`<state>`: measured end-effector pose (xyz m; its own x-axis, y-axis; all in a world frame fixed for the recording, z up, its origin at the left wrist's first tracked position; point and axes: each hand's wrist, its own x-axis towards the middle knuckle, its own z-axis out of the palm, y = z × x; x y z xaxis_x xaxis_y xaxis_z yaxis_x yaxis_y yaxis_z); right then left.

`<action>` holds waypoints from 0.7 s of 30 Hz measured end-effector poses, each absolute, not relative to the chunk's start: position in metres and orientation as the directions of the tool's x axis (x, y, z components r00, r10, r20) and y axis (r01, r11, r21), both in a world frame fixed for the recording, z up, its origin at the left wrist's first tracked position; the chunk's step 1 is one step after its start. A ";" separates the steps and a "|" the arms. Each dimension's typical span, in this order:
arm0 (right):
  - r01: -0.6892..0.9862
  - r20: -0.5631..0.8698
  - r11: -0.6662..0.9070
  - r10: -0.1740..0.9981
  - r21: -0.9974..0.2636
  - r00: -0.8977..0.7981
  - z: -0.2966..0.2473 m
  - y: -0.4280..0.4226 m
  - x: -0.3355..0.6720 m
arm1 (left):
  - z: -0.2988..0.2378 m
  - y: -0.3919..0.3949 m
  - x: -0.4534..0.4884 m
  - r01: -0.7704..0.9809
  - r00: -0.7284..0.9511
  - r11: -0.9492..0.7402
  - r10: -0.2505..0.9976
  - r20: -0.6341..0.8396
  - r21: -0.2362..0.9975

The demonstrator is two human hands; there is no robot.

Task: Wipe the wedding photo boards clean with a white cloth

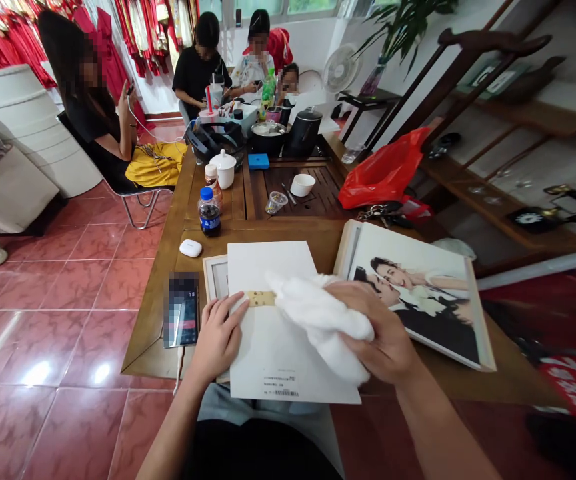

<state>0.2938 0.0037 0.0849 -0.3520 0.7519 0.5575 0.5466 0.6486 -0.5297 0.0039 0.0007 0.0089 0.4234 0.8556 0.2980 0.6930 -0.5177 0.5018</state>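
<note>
A white board (253,360), with a barcode and small print along its near edge, lies before me at the table's front. My left hand (222,333) rests on its left side with fingers spread, the tips touching near a yellowish patch with dark specks (262,299). Bunched in my right hand (383,333) is a white cloth (318,317), held over the board's right half and reaching the patch's right end. The cloth hides part of the board, and whether it presses on the surface I cannot tell. Under the board's left edge shows a pale frame (214,275).
Right of the board lies a photo album (418,293). A phone (181,313), earbud case (191,248) and cola bottle (209,212) stand left. Farther back are a lidded cup (224,169), white bowl (303,185) and red bag (383,173). Several people sit beyond.
</note>
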 end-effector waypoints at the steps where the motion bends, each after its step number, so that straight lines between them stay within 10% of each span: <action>1: 0.613 0.555 0.627 0.759 -0.481 -0.340 0.089 0.012 0.291 | 0.009 0.001 0.004 0.694 0.425 -0.518 0.855 0.297 0.500; 9: 0.755 0.338 0.634 0.757 -0.168 -0.560 0.087 0.081 0.221 | 0.012 0.001 0.004 0.683 0.439 -0.543 0.840 0.320 0.488; 21: 0.760 0.228 0.606 0.795 -0.236 -0.563 0.069 0.097 0.214 | 0.009 -0.001 0.004 0.693 0.434 -0.528 0.849 0.302 0.490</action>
<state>0.2142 0.0973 0.0687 -0.5627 0.7946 0.2281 0.7598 0.6058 -0.2361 0.0041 -0.0008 0.0093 0.4338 0.8489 0.3018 0.6933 -0.5285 0.4900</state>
